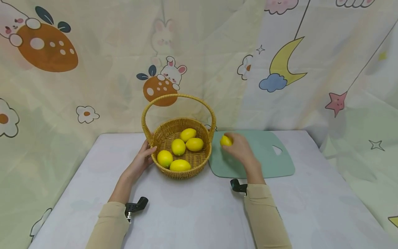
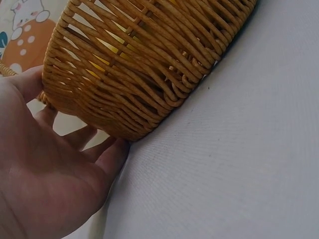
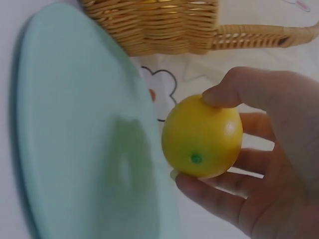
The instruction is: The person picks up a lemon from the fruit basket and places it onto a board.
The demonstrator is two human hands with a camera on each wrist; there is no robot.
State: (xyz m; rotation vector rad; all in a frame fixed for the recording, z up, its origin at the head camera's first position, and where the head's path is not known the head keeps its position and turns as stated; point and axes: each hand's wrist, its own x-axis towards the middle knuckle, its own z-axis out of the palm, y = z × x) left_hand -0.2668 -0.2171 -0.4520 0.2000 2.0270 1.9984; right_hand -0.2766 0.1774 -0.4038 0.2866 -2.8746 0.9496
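A wicker basket (image 1: 181,175) with a tall arched handle stands on the table, several lemons (image 1: 178,147) lying inside it. My left hand (image 1: 141,159) holds the basket's left side, its thumb at the rim; in the left wrist view the fingers (image 2: 107,154) rest against the woven wall. Over the green cutting board (image 1: 264,162), my right hand (image 1: 240,148) pinches one lemon (image 3: 202,137) between thumb and fingers. That lemon is held clear of the board, its small green tip showing in the right wrist view.
The board lies flat just right of the basket, with a cut-out hole near its right end. A white cloth covers the table (image 1: 192,214). Behind it hangs a printed curtain (image 1: 217,69) close to the table's back edge.
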